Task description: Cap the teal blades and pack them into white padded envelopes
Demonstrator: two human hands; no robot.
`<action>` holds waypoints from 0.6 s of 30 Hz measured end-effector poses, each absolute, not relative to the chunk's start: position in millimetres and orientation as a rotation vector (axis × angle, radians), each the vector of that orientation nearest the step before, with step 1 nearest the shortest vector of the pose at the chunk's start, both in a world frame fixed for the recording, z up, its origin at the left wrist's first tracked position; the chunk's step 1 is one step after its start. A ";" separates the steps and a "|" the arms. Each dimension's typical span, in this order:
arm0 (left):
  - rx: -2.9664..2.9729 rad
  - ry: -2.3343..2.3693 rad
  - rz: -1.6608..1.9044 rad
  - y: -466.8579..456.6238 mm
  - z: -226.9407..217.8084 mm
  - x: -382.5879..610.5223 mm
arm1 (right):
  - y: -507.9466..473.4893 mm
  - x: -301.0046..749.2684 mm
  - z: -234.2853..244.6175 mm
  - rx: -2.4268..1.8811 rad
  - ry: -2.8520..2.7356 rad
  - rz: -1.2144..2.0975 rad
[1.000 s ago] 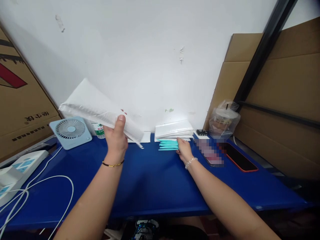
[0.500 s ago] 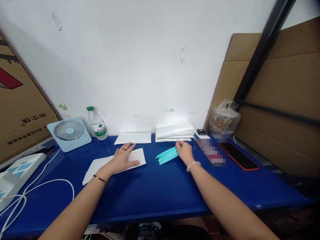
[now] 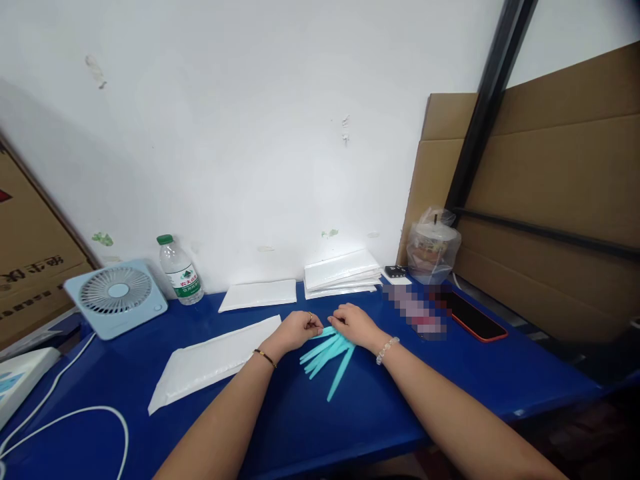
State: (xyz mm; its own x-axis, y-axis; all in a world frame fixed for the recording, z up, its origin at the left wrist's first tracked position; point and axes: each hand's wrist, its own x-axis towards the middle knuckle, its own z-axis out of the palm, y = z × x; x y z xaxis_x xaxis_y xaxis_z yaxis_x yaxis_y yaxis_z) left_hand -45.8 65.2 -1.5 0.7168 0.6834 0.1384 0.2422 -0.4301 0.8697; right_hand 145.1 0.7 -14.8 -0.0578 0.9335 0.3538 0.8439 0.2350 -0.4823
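My right hand (image 3: 355, 323) is closed around one end of a bunch of slim turquoise sticks (image 3: 327, 352), which fan out toward me and to the left. One stick splays away from the others and points down toward the near edge. From the left, my left hand (image 3: 300, 330) pinches at the upper edge of the bunch, its fingertips on a turquoise stick. The two hands are close together, just above the blue table (image 3: 300, 427). Beside my left wrist lies a white padded envelope (image 3: 215, 360), slanting. What the sticks are exactly, I cannot tell.
Along the wall stand a blue fan (image 3: 117, 297), a water bottle (image 3: 181, 273), a single white envelope (image 3: 257, 295) and a stack of white envelopes (image 3: 343, 272). A bagged drink cup (image 3: 433, 250) and a phone (image 3: 475, 317) are at right. A white cable (image 3: 65, 410) loops at left.
My left hand has lifted off the white envelope and moved right to the turquoise sticks. The sticks have fanned wider in my right hand. The view has shifted slightly.
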 end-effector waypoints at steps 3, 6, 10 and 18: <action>1.944 0.730 0.665 63.7 -1.2 -48.4 | 2.2 154.4 -9.7 -1.455 -1.932 0.398; 1.878 0.740 0.754 64.0 -1.1 -46.5 | 3.1 165.8 -5.1 -1.413 -1.831 0.673; 1.963 0.696 0.864 68.7 0.8 -46.0 | 4.6 173.6 -3.1 -1.365 -1.657 0.926; 1.847 0.871 0.875 88.0 -4.0 -56.4 | 8.7 197.2 -3.3 -1.447 -1.580 0.789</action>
State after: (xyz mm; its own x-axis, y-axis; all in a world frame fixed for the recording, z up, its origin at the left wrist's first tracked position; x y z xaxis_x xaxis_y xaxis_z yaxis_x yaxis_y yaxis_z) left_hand -56.4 88.0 -4.0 0.5039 0.8369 0.2137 0.2103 -0.3588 0.9094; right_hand 197.2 8.7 -3.3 0.0108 0.9868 0.1615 0.4634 0.1382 -0.8753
